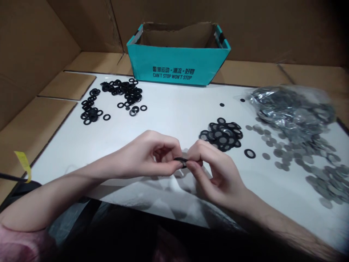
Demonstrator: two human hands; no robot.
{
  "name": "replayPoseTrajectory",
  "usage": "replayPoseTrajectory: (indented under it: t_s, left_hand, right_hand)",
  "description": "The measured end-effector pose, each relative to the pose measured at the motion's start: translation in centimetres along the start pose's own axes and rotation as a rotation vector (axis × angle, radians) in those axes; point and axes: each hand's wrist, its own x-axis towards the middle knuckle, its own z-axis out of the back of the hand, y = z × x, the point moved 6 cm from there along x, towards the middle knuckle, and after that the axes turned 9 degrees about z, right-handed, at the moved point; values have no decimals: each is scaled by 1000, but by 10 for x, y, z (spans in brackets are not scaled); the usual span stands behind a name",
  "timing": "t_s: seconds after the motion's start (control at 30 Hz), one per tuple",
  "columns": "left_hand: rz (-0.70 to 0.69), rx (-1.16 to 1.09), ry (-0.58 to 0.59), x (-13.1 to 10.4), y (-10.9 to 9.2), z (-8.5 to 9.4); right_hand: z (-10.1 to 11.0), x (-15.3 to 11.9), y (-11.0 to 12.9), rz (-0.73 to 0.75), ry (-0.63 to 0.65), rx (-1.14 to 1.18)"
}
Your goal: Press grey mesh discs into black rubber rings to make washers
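Observation:
Between my two hands, above the front of the white table, is a small black rubber ring (181, 159). My left hand (156, 154) pinches its left side with thumb and forefinger. On its right side, the thumb and forefinger of my right hand (215, 165) are closed on the same ring. Whether a mesh disc sits inside it I cannot tell. Just beyond my right hand lies a pile of black rings with grey discs in them (222, 134), and one more such ring (249, 153) is apart to its right.
Loose black rings (120, 89) lie in heaps at the back left. Many grey discs (289, 153) are scattered at the right, by a clear plastic bag (294, 107) of discs. A teal box (177, 63) stands at the back. Cardboard walls (259, 32) surround the table.

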Motion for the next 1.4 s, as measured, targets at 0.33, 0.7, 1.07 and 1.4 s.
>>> replayPoseTrajectory:
  t_s: [0.33,0.7,1.07,1.4]
  left_hand:
    - [-36,34,-39,1,-3,-2]
    - [-46,-132,-153,2,-4,1]
    - [-69,-51,-129,0,-4,-2]
    - [-86,-3,-138,0,-8,0]
  right_hand:
    - [0,4,-1,69,112,-55]
    - [2,0,-2,-44,-112,7]
    - [4,1,-1,36,-53,-60]
    - [4,-2,-2,-48,-119,-30]
